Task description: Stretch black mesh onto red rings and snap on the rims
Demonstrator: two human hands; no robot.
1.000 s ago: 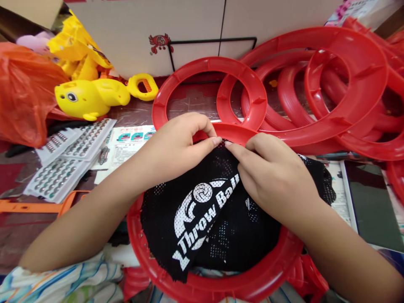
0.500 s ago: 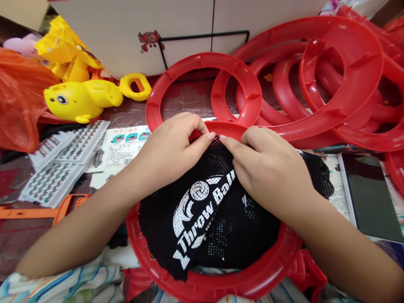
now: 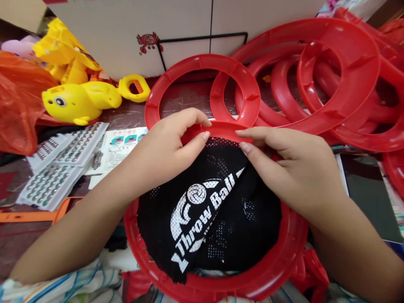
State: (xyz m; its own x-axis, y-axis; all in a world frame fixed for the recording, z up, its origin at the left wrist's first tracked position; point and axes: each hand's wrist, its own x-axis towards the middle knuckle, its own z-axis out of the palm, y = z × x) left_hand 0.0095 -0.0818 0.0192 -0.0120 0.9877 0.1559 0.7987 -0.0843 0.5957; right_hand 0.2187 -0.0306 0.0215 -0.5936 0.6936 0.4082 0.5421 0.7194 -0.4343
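Head view: the left hand (image 3: 167, 151) is pinching the black mesh (image 3: 230, 227) against the far rim of the red ring (image 3: 221, 287) at the table's (image 3: 22, 240) near edge, while the right hand (image 3: 293, 168), fingers nearly straight, is thumb-pressing it, seemingly keeping its edge taut.

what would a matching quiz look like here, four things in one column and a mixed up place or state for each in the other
1 black mesh net
2 yellow toy
3 button-cell sheets
4 left hand

a far left, by the orange bag
b pinching the net's top edge
c draped folded over the near red ring
d flat, left of the left forearm

Pairs: 1-c, 2-a, 3-d, 4-b
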